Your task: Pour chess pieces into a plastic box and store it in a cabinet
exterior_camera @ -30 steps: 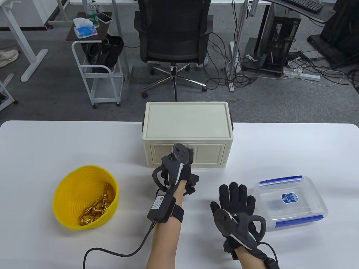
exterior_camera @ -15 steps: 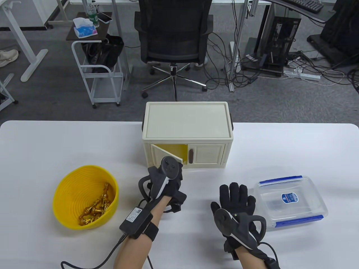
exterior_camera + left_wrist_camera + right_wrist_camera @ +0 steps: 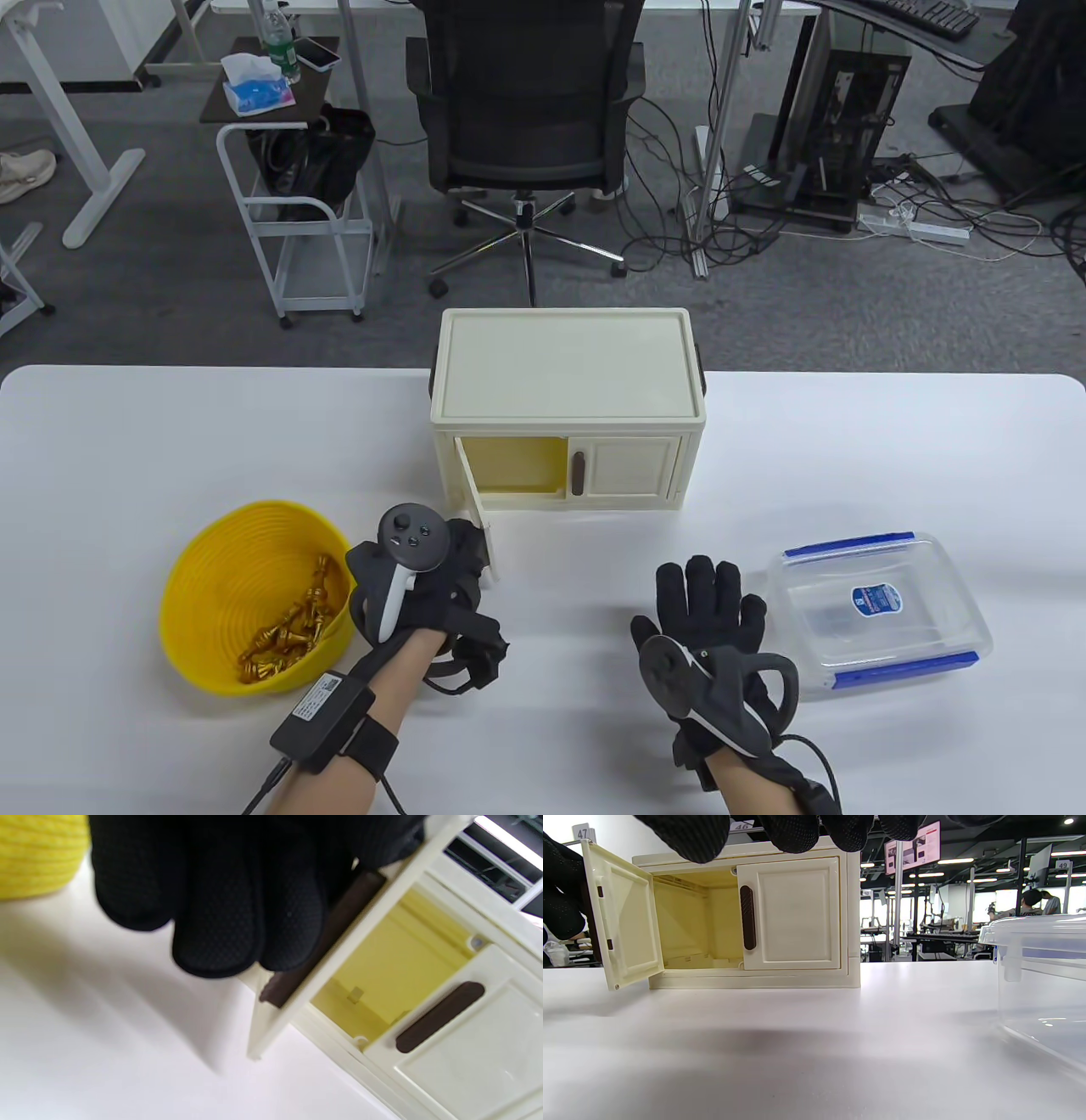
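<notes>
A cream cabinet (image 3: 567,399) stands at the table's middle back. Its left door (image 3: 477,514) is swung wide open, showing a yellow inside (image 3: 513,463); the right door (image 3: 632,465) is shut. My left hand (image 3: 462,556) grips the open door's brown handle (image 3: 297,971), with the fingers (image 3: 220,921) wrapped round it. A yellow bowl (image 3: 204,586) holding gold chess pieces (image 3: 293,632) sits at the left. A clear plastic box (image 3: 882,611) with blue clips sits at the right, with no lid on it. My right hand (image 3: 708,598) lies flat and open on the table beside the box.
The white table (image 3: 170,441) reaches both sides. The open door (image 3: 625,916) sticks out toward the front left of the cabinet. Behind the table are an office chair (image 3: 530,110), a white cart (image 3: 297,204) and floor cables.
My left hand has pulled the cabinet's left door from shut to wide open, moving down and left toward the bowl. The right hand has barely moved.
</notes>
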Demonstrator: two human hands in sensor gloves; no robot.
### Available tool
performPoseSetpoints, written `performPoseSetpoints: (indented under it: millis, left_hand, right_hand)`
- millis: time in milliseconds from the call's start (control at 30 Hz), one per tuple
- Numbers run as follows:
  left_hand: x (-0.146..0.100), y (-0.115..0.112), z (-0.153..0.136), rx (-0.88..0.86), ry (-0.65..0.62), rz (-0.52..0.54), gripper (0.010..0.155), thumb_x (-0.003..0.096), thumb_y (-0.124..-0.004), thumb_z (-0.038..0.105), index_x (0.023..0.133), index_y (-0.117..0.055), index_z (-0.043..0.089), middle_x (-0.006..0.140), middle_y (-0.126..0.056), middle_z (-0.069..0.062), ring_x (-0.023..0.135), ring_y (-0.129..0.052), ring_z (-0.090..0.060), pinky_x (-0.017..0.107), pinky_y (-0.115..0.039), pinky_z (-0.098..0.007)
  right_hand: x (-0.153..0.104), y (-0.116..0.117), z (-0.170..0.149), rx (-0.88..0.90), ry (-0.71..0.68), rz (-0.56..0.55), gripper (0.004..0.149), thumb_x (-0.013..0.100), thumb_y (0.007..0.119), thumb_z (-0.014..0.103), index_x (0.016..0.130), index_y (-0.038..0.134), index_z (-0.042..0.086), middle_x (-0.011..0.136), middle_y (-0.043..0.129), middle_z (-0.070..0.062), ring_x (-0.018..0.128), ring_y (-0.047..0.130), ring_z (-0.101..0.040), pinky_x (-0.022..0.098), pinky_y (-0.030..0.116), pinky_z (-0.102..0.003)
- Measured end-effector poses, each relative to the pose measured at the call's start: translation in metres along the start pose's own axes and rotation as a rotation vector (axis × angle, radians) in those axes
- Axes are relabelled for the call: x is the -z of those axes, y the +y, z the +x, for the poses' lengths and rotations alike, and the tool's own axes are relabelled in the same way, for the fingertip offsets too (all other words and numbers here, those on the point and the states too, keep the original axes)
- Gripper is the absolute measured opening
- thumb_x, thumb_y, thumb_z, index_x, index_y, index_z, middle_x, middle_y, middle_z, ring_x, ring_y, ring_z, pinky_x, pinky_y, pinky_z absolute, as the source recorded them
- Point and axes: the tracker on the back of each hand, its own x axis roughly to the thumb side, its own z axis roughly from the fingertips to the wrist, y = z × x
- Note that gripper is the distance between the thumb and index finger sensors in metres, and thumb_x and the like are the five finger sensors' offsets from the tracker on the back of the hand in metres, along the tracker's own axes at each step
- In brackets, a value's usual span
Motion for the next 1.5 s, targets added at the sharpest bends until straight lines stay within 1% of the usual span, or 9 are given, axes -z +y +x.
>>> performPoseSetpoints:
  millis: [67, 633, 800, 933, 1333, 1433, 1500]
  left_hand:
    - [0.001, 0.003, -0.004, -0.014, 0.018, -0.018, 0.046, 0.0609, -0.059, 0.039, 0.099, -0.071, 0.017, 0.076, -0.1, -0.009, 0.06, -0.103, -0.028, 0.048, -0.086, -0.047]
    - [0.007, 0.024, -0.03, -0.082, 0.114, -0.018, 0.046, 0.0612, -0.058, 0.039, 0.1, -0.071, 0.018, 0.076, -0.099, -0.01, 0.061, -0.102, -0.029, 0.049, -0.085, -0.048]
    - [0.011, 0.028, -0.039, -0.136, 0.125, -0.046, 0.046, 0.0613, -0.058, 0.04, 0.1, -0.071, 0.019, 0.077, -0.099, -0.011, 0.062, -0.102, -0.031, 0.05, -0.084, -0.049]
    - [0.012, 0.027, -0.043, -0.147, 0.104, -0.069, 0.047, 0.0613, -0.058, 0.042, 0.1, -0.072, 0.02, 0.079, -0.098, -0.012, 0.064, -0.101, -0.032, 0.051, -0.083, -0.049]
    - [0.011, 0.026, -0.045, -0.162, 0.076, -0.07, 0.048, 0.0611, -0.059, 0.045, 0.101, -0.072, 0.02, 0.081, -0.097, -0.013, 0.066, -0.1, -0.033, 0.052, -0.082, -0.05]
    - [0.006, 0.027, -0.045, -0.17, 0.053, -0.09, 0.054, 0.0609, -0.057, 0.048, 0.105, -0.066, 0.018, 0.084, -0.095, -0.015, 0.068, -0.098, -0.034, 0.053, -0.082, -0.051]
    - [-0.002, 0.032, -0.043, -0.173, 0.01, -0.057, 0.057, 0.0607, -0.057, 0.05, 0.106, -0.063, 0.017, 0.087, -0.093, -0.016, 0.07, -0.097, -0.035, 0.054, -0.081, -0.052]
  right_hand:
    - [0.0, 0.0, 0.0, 0.0, 0.001, 0.003, 0.069, 0.063, 0.06, 0.049, 0.114, 0.044, 0.006, 0.112, 0.045, -0.033, 0.099, 0.044, -0.06, 0.069, 0.052, -0.074]
    - [0.0, 0.0, 0.001, -0.004, -0.006, 0.016, 0.069, 0.062, 0.06, 0.049, 0.114, 0.045, 0.006, 0.112, 0.045, -0.033, 0.099, 0.044, -0.06, 0.069, 0.052, -0.074]
    - [0.0, 0.0, 0.002, -0.006, -0.006, 0.024, 0.068, 0.063, 0.06, 0.049, 0.114, 0.045, 0.006, 0.112, 0.045, -0.033, 0.099, 0.044, -0.06, 0.069, 0.052, -0.074]
    - [0.0, 0.0, 0.003, -0.009, -0.008, 0.03, 0.069, 0.063, 0.06, 0.049, 0.114, 0.045, 0.006, 0.112, 0.045, -0.033, 0.099, 0.044, -0.06, 0.069, 0.052, -0.074]
    - [-0.001, 0.001, 0.012, -0.02, -0.028, 0.043, 0.069, 0.063, 0.06, 0.049, 0.114, 0.044, 0.006, 0.113, 0.045, -0.033, 0.099, 0.044, -0.06, 0.069, 0.053, -0.074]
    - [-0.001, 0.002, 0.015, -0.024, -0.033, 0.048, 0.069, 0.063, 0.059, 0.049, 0.114, 0.043, 0.007, 0.113, 0.045, -0.033, 0.099, 0.044, -0.06, 0.069, 0.053, -0.074]
    - [0.0, 0.001, 0.018, -0.011, -0.037, 0.055, 0.069, 0.063, 0.059, 0.049, 0.114, 0.043, 0.007, 0.112, 0.046, -0.033, 0.099, 0.045, -0.06, 0.069, 0.053, -0.074]
